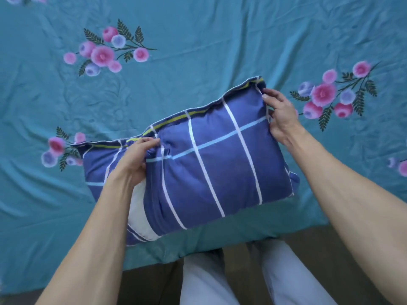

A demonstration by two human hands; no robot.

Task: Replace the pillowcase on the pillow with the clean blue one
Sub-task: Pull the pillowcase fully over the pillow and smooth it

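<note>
Pale trousers: two legs [220, 278] stand at the near edge of the bed, so the person faces the work squarely.
Floor: a dark strip [149, 280] shows beneath the bed's edge, either side of the legs.
White pillow: one pillow; a bare patch [138, 214] shows at the near-left end, where the cover has not yet reached. I judge that to be the open end.
Blue pillowcase: one blue pillowcase [220, 164], crossed with white and light-blue lines, is drawn over most of the pillow. It lies on the bed near the front edge, slanted, right end farther away.
Left hand: the left hand [136, 159] grips bunched cloth near the left end, fingers [152, 143] curled into the fold, probably to drag the cover along the filling.
Right hand: the right hand [278, 113] holds the far-right corner, fingertips pinching the seam, likely to seat the pillow's corner and give the other hand something to pull against.
Yellow-green trim: one stripe [198, 112] runs along the far seam.
Progress: mostly covered; the near-left end remains, by my reading.
Bedsheet: one teal sheet [198, 40] with pink and lilac flower sprays; at least five sprays show, some cut off by the frame.
Old pillowcase: none in view.
</note>
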